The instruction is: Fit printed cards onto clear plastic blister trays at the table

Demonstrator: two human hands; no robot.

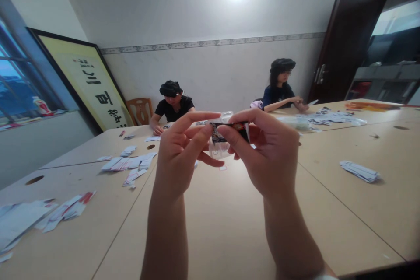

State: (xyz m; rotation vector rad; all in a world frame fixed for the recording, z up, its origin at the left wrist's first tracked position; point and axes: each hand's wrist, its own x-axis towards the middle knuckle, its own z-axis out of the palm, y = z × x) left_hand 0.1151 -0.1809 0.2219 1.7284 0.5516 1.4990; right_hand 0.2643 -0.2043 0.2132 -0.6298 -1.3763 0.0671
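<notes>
In front of me, above the table, my left hand (183, 153) and my right hand (267, 153) come together around two small things. One is a dark printed card (241, 130), folded or curved, with a pale edge showing at its right end. Behind it is a clear plastic case (219, 151), partly hidden by the card and my fingers. My left thumb presses the card's left end while the fingers curl round the case. My right thumb and fingers pinch the card near its middle, and they may touch the case too.
Paper slips (131, 162) and larger white sheets (22, 223) lie on the left of the table (223, 227). A folded paper bundle (359, 171) is on the right. Across the table sit one person (173, 105) and another person (282, 92), beside a paper pile (328, 117).
</notes>
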